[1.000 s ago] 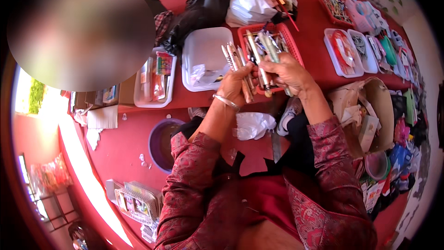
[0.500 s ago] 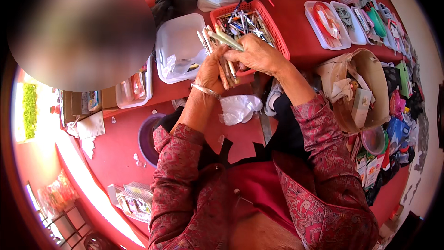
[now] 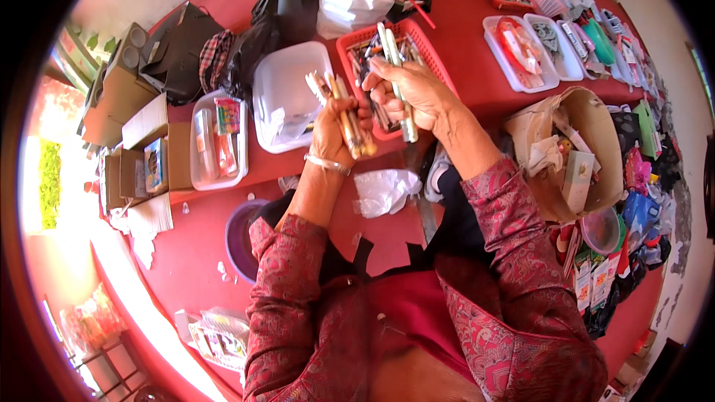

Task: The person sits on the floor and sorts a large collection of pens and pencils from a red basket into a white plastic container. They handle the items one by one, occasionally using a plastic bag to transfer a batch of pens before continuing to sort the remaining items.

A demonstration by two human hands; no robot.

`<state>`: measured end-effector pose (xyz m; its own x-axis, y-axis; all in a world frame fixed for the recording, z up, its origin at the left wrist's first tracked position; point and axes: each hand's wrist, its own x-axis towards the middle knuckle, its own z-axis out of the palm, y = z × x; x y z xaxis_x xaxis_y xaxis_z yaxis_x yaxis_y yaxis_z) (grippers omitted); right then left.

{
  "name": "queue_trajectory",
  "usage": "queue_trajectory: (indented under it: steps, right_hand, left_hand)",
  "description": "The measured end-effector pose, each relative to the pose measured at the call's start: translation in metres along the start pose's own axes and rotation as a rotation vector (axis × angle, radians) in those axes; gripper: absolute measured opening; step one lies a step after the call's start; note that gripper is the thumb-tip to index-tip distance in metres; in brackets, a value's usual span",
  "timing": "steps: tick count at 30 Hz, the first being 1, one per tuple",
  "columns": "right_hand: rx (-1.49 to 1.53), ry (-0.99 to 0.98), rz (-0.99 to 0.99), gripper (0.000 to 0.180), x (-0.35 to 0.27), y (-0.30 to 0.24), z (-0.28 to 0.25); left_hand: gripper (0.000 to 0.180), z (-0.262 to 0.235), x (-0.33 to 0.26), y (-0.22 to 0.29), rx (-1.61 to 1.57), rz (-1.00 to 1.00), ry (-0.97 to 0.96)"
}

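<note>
My left hand (image 3: 328,138) is closed around a bundle of pale cream and brownish pens (image 3: 347,125), whose ends stick out above and below the fist. Beside it, my right hand (image 3: 426,97) grips a couple of slim whitish-green pens (image 3: 389,43), held nearly upright and apart from the bundle. Both hands are raised at the near edge of a red plastic basket (image 3: 441,61) full of mixed pens. An open clear plastic tub (image 3: 287,78) stands just left of the basket, with some crumpled wrapping in it.
A cardboard box (image 3: 521,141) with packaging inside stands to the right. A crumpled white plastic bag (image 3: 386,192) lies below my hands, and a purple basin (image 3: 242,242) sits at left. White trays (image 3: 525,78) of small goods line the far right; a white bag (image 3: 350,0) stands behind the basket.
My hands have drawn apart. The pale green pens in my right hand, slanted across the bundle before, now stand nearly upright. The left hand keeps the bundle.
</note>
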<state>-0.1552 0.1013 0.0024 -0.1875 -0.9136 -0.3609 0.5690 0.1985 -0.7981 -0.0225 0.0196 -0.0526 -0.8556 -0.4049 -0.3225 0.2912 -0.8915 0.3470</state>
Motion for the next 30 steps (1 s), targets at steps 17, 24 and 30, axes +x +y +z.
queue_trajectory:
  steps: [17, 24, 30]
  right_hand:
    - [0.095, -0.001, -0.045, 0.041, 0.000, -0.009, -0.009]
    - [0.123, 0.153, -0.048, 0.030, 0.007, 0.013, -0.001]
    - [-0.069, 0.208, 0.097, 0.021, 0.031, 0.041, -0.010]
  left_hand:
    - [0.019, 0.002, -0.004, -0.001, 0.092, -0.063, 0.043]
    - [0.020, 0.024, -0.017, -0.003, 0.339, -0.095, -0.007]
    - [0.019, 0.016, -0.013, -0.007, 0.498, -0.031, -0.035]
